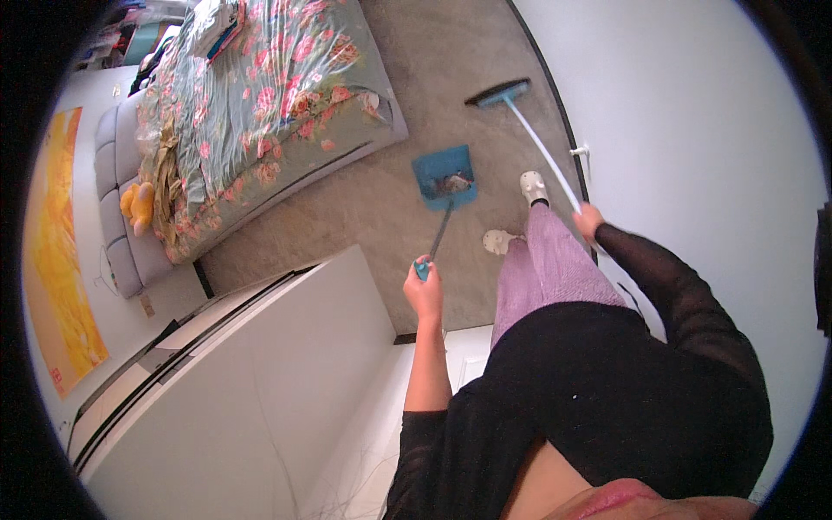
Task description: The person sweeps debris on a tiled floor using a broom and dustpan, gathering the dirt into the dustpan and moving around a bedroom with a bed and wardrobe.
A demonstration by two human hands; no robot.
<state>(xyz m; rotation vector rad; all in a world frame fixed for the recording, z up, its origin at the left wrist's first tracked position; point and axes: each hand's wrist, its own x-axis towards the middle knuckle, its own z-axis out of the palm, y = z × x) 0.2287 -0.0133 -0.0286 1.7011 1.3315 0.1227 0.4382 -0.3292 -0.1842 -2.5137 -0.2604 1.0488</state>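
Observation:
My left hand (424, 292) grips the blue-topped handle of a long-handled dustpan. The blue pan (426, 170) rests at floor level ahead of me, with some greyish debris (454, 183) inside it. In my right hand (589, 221) is the white pole of a broom (543, 151), held close to the wall. Its light-blue head with dark bristles (499, 93) is farther out than the dustpan and to its right, apart from it. Whether the bristles touch the floor I cannot tell.
On the left stands a bed with a floral cover (273, 97), bearing folded textiles (218, 29) and an orange plush toy (138, 205). A white panel (260, 383) rises at lower left. The white wall (682, 130) with a door stop (580, 151) borders the grey floor (429, 65) on the right.

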